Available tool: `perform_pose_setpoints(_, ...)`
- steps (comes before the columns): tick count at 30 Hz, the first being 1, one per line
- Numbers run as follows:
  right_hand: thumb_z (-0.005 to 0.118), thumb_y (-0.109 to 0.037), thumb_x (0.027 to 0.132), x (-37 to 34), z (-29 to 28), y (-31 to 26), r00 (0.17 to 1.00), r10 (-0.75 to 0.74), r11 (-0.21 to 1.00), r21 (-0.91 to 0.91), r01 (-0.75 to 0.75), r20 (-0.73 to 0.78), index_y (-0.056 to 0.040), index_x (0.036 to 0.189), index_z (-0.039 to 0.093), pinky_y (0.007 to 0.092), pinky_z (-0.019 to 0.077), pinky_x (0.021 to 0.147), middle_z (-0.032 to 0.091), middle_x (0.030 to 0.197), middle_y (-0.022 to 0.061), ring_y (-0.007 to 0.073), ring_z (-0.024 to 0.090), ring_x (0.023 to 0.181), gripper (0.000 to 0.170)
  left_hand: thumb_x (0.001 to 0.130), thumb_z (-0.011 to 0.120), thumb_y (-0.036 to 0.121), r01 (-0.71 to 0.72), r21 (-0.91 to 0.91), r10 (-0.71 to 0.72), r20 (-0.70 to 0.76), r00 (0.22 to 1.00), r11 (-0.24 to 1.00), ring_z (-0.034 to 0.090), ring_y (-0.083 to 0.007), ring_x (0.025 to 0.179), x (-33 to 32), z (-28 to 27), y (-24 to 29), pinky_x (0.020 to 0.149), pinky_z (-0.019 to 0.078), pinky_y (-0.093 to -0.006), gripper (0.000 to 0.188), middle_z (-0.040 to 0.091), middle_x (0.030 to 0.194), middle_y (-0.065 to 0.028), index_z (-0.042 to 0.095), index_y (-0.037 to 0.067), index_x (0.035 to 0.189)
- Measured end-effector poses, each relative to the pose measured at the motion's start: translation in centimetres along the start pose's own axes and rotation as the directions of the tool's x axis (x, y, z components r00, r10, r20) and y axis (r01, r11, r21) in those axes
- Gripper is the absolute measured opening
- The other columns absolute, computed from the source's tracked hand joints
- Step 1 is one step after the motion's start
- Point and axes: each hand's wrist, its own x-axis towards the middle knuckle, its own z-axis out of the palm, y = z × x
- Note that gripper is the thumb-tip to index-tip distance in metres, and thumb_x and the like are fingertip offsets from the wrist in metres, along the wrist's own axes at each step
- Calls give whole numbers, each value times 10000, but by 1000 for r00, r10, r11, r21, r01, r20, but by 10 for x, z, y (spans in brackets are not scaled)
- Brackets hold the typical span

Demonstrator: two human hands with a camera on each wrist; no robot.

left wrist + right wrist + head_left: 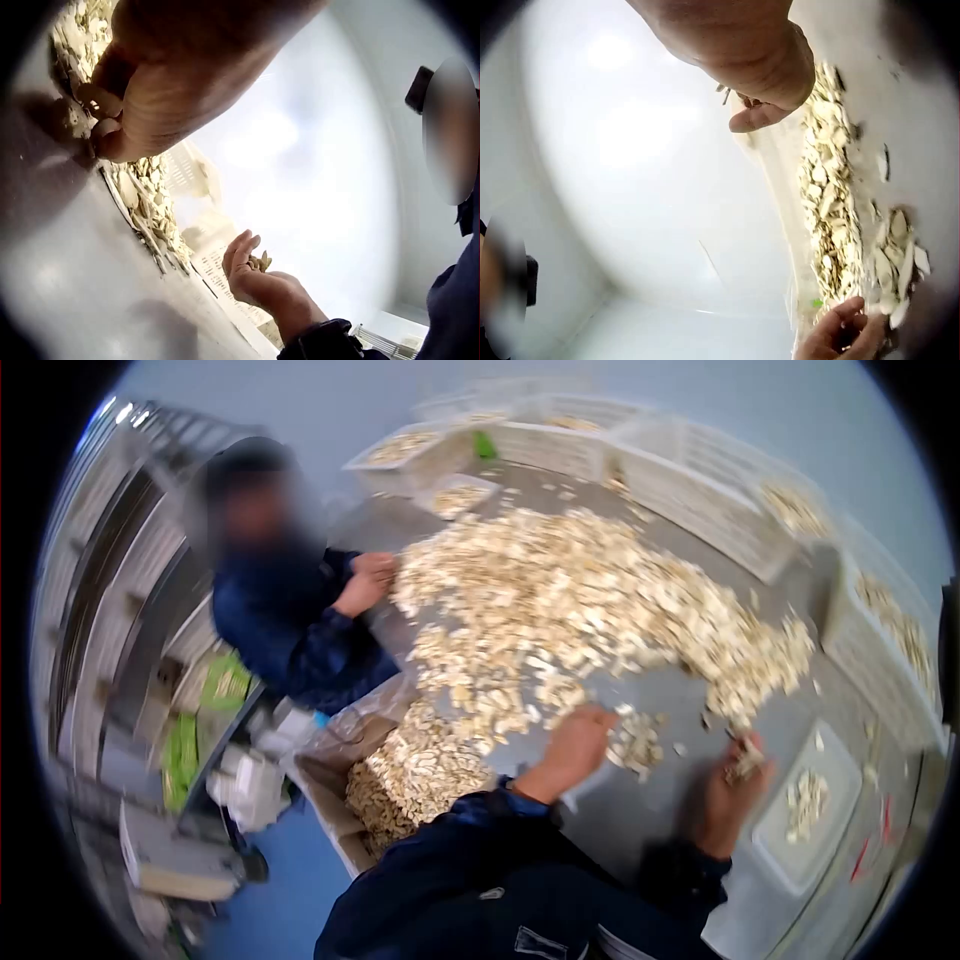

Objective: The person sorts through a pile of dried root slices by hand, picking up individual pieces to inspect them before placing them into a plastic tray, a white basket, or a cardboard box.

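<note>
Pale dried slices [560,580] lie in a broad heap across the grey table. My left hand [580,750] is at the near edge of the heap, beside a small separate pile of slices [636,742]; in the left wrist view its fingertips [109,127] are curled at the table surface around a slice. Raised a little above the table, my right hand [735,790] holds several slices [745,760] in its curled fingers. The left wrist view shows the right hand [262,281] palm up with slices in it.
A white tray with slices [806,805] lies at the right. White crates [700,500] line the table's far and right sides. A carton [335,815] lined with plastic holds more slices at the near left. Another person [290,590] stands at the left, hands by the heap.
</note>
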Motion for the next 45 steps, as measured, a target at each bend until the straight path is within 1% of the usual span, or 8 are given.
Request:
perform_pose_setpoints(5,456,-226,1051,9,-46,-91,973,37,983,165,-76,226,-18,1296,514,284,506,824,596,1194,73,170,583,1037,326,816,602,89,-17,-130,6,-84,996,991,578,-357,881,-6,18,-9,744,482,-442,63,569,854,-132,589,48,863)
perform_pose_setpoints(8,539,-209,1004,-5,-44,-149,949,-266,890,-337,309,168,18,1274,551,357,480,957,617,1154,149,239,583,1070,352,915,604,179,-226,-8,221,-184,958,974,587,-337,827,-8,4,-6,700,485,-416,160,553,824,-128,560,46,837)
perform_pose_setpoints(10,572,-254,995,-21,-29,-151,698,-587,131,-803,581,410,23,1196,602,426,526,816,619,1018,177,281,589,905,343,931,603,196,-144,-190,111,-173,979,971,594,-338,785,-11,-7,4,670,487,-426,177,551,804,-127,560,51,839)
perform_pose_setpoints(11,575,-293,999,-53,37,-137,779,-621,523,-692,497,90,48,1156,613,444,524,794,626,1021,170,282,601,865,377,939,602,204,-104,-283,62,-156,986,954,597,-339,764,-14,-11,7,654,487,-431,185,550,794,-127,559,53,839)
perform_pose_setpoints(16,571,-340,1005,-50,24,-124,371,-525,-712,-634,303,766,75,1157,627,422,519,857,654,1090,236,335,629,943,445,936,598,176,72,-659,33,146,989,748,607,-288,664,-21,-3,9,606,473,-402,160,617,764,-115,578,17,940)
perform_pose_setpoints(19,469,-203,1041,-34,15,-76,826,-339,-147,-892,427,451,0,1300,551,291,404,1022,589,1265,94,179,536,1174,340,939,591,160,89,-819,77,160,984,567,581,-230,643,-29,12,15,602,453,-364,159,608,754,-102,593,12,998)
perform_pose_setpoints(25,555,-220,1009,-55,42,54,974,56,580,-802,147,219,-72,1288,529,280,453,865,616,1170,28,129,586,1022,317,948,584,146,-186,-847,259,-60,964,498,553,-205,719,-43,-3,49,636,426,-324,114,584,899,-94,559,35,961)
perform_pose_setpoints(45,553,-266,1021,-22,23,67,987,138,911,-402,-93,83,-102,1158,563,218,386,594,562,937,-60,55,478,713,214,887,579,125,-670,-438,513,-432,742,599,527,-311,942,-58,-5,95,836,464,-395,129,570,1032,-127,534,24,819)
